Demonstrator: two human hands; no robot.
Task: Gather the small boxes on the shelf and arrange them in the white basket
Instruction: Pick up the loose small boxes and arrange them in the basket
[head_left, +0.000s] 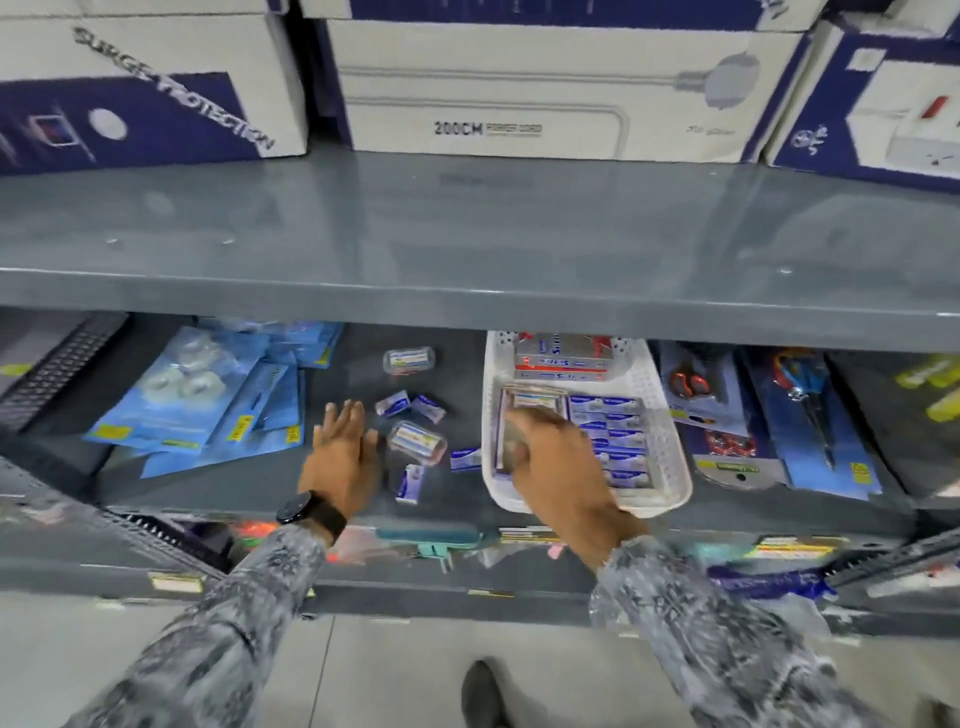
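Grey metal shelf (467, 249) spans the whole view; large blue-and-white cartons (545, 88) stand along its back. The person works on the lower shelf (332, 488) beneath it.

White basket (670, 447) sits on the lower shelf, under the right hand (556, 467). That hand rests inside the basket's left half, fingers curled down over a stack of small boxes (535, 402). Whether they actually grip the stack, cannot tell: fingertips hidden. Just right of those fingers, a neat column of blue small boxes (615, 436) lies flat in the basket. Beyond the fingers, at the basket's far end, red-and-silver boxes (563, 358) are stacked.

Blue blister packs (197, 395) lie in a loose pile left of the left hand (343, 447). Scissors packs (810, 415) lie right of the basket.

Left hand flat, palm down, fingers spread wide, holding nothing; black watch (306, 509) on the wrist. Just right of its fingers: a clear plastic case (418, 441), nearly touching the thumb side. Beyond the fingertips, two loose small boxes (410, 405); further back, a second clear case (409, 359). Two more loose boxes (436, 470) lie between the two hands, outside the basket.
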